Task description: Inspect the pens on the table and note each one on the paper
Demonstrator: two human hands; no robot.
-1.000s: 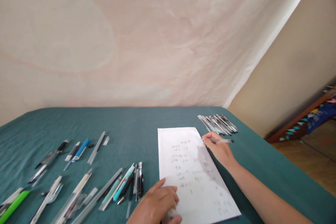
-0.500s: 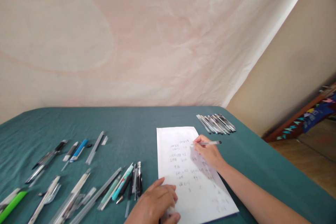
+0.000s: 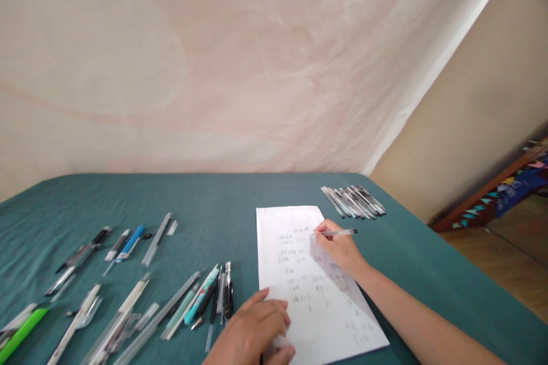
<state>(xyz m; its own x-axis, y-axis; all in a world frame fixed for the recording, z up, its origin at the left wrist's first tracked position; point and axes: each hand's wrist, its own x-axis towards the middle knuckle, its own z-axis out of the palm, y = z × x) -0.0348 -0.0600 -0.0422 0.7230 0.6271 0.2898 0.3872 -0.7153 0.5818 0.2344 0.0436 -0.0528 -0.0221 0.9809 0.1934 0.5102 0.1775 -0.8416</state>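
Observation:
In the head view a sheet of white paper (image 3: 291,218) lies on the green cloth, with rows of small handwriting on it. My right hand (image 3: 340,250) rests on its right part, fingers closed round a clear pen (image 3: 340,232) with a black end. The pen's tip is at the upper rows of writing. At the paper's lower left edge lies my left hand (image 3: 254,328), its fingers bent. Something pale shows between its thumb and fingers, too small and hidden to name.
A neat row of clear and dark pens (image 3: 353,201) lies beyond the paper, at the right. Several loose pens cover the left side, among them a bright green pen (image 3: 23,328), a blue pen (image 3: 131,243) and a turquoise pen (image 3: 201,295). A pale curtain (image 3: 240,68) hangs behind the table.
My right hand and its pen have shifted very slightly to the left over the paper. My left hand stays in place. The view has moved a little.

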